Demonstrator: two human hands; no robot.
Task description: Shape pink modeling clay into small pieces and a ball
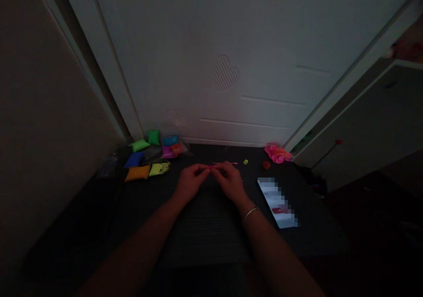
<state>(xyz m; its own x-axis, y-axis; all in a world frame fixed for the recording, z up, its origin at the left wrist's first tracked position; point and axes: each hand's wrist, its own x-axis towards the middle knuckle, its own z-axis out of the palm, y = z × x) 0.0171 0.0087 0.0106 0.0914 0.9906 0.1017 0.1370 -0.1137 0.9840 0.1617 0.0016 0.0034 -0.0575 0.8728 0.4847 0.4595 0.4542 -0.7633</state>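
My left hand (190, 181) and my right hand (230, 180) meet over the middle of a dark mat (205, 231), fingertips pinched together on a small pink piece of clay (210, 167). A thin pink stick (225, 163) lies just beyond my right fingers. My right wrist wears a thin bracelet (250, 213). The light is very dim, so the clay piece is hard to make out.
Several coloured clay packets (149, 158) lie at the back left. A pink flower-like clay shape (277, 153), a red lump (266, 165) and a small yellow bit (245, 161) sit at the back right. A blurred phone-like screen (278, 202) lies right of my hands. A white door (231, 68) stands behind.
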